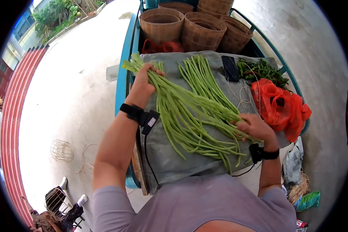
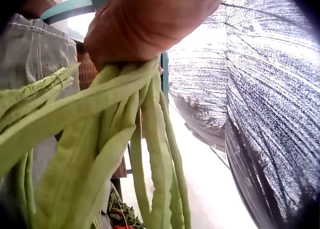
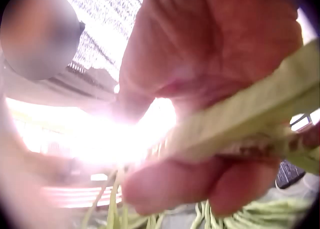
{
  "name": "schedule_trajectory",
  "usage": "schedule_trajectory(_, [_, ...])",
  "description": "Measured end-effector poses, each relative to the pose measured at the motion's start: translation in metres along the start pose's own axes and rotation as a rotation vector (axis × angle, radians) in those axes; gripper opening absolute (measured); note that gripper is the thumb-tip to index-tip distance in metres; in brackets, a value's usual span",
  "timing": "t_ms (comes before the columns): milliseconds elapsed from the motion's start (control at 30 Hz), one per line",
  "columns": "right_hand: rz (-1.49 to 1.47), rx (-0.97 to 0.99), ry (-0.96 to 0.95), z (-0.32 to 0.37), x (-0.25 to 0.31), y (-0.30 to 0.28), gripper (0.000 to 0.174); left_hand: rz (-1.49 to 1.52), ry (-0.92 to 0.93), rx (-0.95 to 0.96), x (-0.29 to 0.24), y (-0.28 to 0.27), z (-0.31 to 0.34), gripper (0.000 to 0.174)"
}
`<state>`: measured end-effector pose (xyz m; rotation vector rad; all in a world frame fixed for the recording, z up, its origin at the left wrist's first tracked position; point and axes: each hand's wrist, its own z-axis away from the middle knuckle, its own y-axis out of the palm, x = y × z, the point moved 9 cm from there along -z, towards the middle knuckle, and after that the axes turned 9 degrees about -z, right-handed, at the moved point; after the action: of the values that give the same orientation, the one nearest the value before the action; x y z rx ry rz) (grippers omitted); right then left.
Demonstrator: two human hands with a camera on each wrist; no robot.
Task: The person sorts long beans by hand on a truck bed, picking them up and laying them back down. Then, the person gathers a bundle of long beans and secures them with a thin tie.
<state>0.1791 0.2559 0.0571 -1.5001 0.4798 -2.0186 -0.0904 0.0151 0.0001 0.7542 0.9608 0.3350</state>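
In the head view, my left hand point(image 1: 144, 80) grips a bunch of long green beans point(image 1: 170, 89) near one end, at the left edge of a grey cloth. From there the beans fan out toward my body and to the right. My right hand point(image 1: 258, 128) has its fingers curled round several bean ends at the right. The right wrist view shows a pale bean point(image 3: 235, 121) lying across the curled fingers point(image 3: 170, 186). Behind the bunch, another pile of long beans point(image 1: 201, 73) lies on the cloth. The left wrist view shows beans point(image 2: 115, 113) hanging below my left hand point(image 2: 145, 31).
The grey cloth point(image 1: 152, 166) covers a blue-railed cart bed. Woven baskets point(image 1: 162, 25) stand at the back. Toward the right lie a dark phone-like slab point(image 1: 230, 69), green peppers point(image 1: 261, 70), a red plastic bag point(image 1: 280, 106) and loose string point(image 1: 243, 94). A wire basket point(image 1: 62, 150) sits on the ground.
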Motion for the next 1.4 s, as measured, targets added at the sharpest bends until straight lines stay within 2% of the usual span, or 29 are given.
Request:
schedule_trajectory(33, [0.111,-0.012,-0.077,0.001,0.005,-0.008,0.036,0.016,0.001,-0.008,0.001,-0.001,-0.001,0.019])
schedule_trajectory(133, [0.696,-0.195,0.107,-0.011,-0.004,-0.042,0.032,-0.111,-0.048,-0.031,0.007,-0.006,-0.003,0.018])
schedule_trajectory(233, [0.416,-0.409,-0.131,-0.05,0.017,-0.039,0.031,-0.18,-0.094,0.013,0.013,-0.009,-0.007,0.017])
schedule_trajectory(300, [0.34,-0.372,-0.153,-0.094,0.013,-0.02,0.029,-0.171,-0.112,0.044,0.016,-0.007,-0.007,0.017])
schedule_trajectory(367, [0.368,-0.296,-0.162,-0.138,0.01,0.007,0.031,-0.27,-0.12,0.098,0.014,-0.001,-0.003,0.015])
schedule_trajectory(467, [0.619,-0.19,0.015,-0.187,-0.008,0.045,0.031,-0.365,-0.117,0.159,0.018,0.01,0.001,0.016])
schedule_trajectory(567, [0.605,-0.28,-0.008,-0.205,-0.017,0.054,0.029,-0.346,-0.099,0.217,0.017,0.021,0.008,0.017])
schedule_trajectory(633, [0.54,-0.37,0.01,-0.208,-0.021,0.051,0.026,-0.339,-0.122,0.285,0.018,0.024,0.008,0.024])
schedule_trajectory(667, [0.507,-0.412,0.02,-0.208,-0.024,0.049,0.024,-0.33,-0.117,0.297,0.017,0.024,0.009,0.019])
schedule_trajectory(767, [0.164,-0.511,0.038,-0.195,-0.023,0.033,0.026,-0.287,-0.092,0.32,0.016,0.027,0.008,0.009])
schedule_trajectory(867, [-0.167,-0.699,-0.254,-0.168,0.005,0.022,0.026,-0.285,-0.086,0.307,0.015,0.027,0.007,0.008])
schedule_trajectory(1033, [-0.206,-0.669,-0.387,-0.131,0.064,0.033,0.022,-0.287,-0.086,0.329,0.016,0.034,0.014,0.009])
schedule_trajectory(1167, [-0.197,-0.623,-0.458,-0.119,0.085,0.048,0.018,-0.273,-0.085,0.453,0.014,0.047,0.018,0.019])
schedule_trajectory(1267, [-0.085,-0.68,-0.527,-0.111,0.095,0.048,0.018,-0.312,-0.082,0.492,0.017,0.047,0.018,0.027])
schedule_trajectory(1400, [-0.07,-0.637,-0.553,-0.099,0.105,0.048,0.02,-0.387,-0.059,0.411,0.015,0.045,0.02,0.026])
